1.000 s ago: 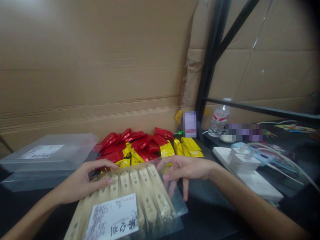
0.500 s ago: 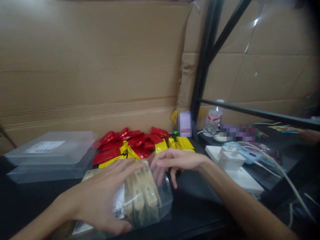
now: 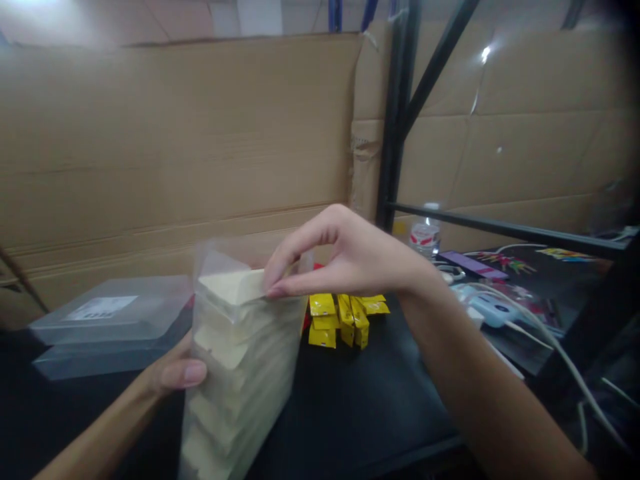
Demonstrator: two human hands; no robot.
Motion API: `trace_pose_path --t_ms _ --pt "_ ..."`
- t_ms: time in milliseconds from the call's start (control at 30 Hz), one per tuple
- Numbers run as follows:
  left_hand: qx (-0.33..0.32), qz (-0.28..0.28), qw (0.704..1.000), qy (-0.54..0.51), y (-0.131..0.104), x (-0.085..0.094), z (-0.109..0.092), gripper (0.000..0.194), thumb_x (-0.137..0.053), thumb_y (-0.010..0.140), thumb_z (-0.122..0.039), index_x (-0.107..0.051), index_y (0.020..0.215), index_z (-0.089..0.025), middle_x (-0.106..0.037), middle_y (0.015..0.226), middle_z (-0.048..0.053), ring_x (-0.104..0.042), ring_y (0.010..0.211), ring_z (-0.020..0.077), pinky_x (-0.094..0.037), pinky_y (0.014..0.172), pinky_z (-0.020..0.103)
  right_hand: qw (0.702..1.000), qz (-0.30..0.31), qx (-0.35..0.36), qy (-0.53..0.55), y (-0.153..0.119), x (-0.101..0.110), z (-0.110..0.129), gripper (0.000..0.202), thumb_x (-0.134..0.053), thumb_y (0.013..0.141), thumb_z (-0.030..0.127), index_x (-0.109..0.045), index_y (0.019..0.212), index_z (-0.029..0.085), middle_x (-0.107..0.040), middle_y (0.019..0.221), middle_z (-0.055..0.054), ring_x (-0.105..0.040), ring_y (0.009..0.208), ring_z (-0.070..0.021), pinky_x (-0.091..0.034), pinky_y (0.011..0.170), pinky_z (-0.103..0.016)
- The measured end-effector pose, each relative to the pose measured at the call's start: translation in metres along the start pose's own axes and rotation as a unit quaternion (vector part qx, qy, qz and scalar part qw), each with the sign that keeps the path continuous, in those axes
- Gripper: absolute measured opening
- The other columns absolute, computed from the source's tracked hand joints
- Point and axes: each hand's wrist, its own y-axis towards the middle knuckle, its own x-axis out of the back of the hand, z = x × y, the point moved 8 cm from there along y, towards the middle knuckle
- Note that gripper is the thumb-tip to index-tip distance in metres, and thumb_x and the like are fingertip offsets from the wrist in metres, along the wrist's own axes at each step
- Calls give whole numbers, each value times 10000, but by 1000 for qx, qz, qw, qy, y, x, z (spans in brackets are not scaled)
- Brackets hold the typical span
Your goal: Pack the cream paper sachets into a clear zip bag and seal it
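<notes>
Head view: the left hand [image 3: 175, 375] clamps the tilted clear box [image 3: 213, 259] of pale packets [image 3: 225, 350], left of the yellow packets [image 3: 324, 321]; the right hand's [image 3: 350, 257] fingertips pinch together at its top, on what I can't tell. That probably calls for a steady left grip.

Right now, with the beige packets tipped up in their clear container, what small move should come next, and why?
I'd probably tug the top packet lightly with the right hand: its fingertips are at that packet's edge, though blur hides whether they grip it, and the left hand supports the tilted clear container.
</notes>
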Motion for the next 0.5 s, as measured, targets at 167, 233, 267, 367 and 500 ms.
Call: trace_pose_path --t_ms 167,233,267,367,500 --pt "-95 -43 989 109 1 0 -42 981 -819 711 -287 -309 1546 -366 -424 1565 76 -407 1439 376 -384 1181 530 989 0 -21 -145 6 0 -6 75 -723 842 146 -787 857 111 -686 727 -1 -562 641 -71 -389 631 -194" --pt "-137 -113 972 156 -5 0 -68 1073 -864 662 -257 -265 1544 -380 -370 1591 81 -427 1416 380 -378 1187 524 981 -1 -35 -192 8 0 -10 96 -690 840 123 -785 832 123 -674 704 4 -540 628 -67 -356 619 -200" --pt "-148 -137 960 194 -8 -3 -79 1136 -907 607 -270 -259 1531 -401 -367 1589 73 -478 1369 381 -420 1158 513 979 0 -38 -199 9 -1 -11 107 -680 841 125 -786 832 130 -675 708 5 -542 634 -68 -349 619 -202" --pt "-144 -145 906 370 -2 -15 -107 990 -917 608 -378 -386 1443 -382 -510 1455 66 -608 1186 342 -542 994 456 982 13 -37 -183 13 -4 -14 120 -678 842 141 -797 858 151 -685 721 9 -560 649 -71 -338 610 -202" --pt "-94 -60 793 598 27 -20 -126 564 -784 729 -592 -604 1171 -292 -649 1144 58 -632 1012 295 -542 820 417 975 11 -48 -218 20 -3 -17 123 -688 842 164 -808 867 175 -705 740 -8 -577 666 -92 -340 612 -220"
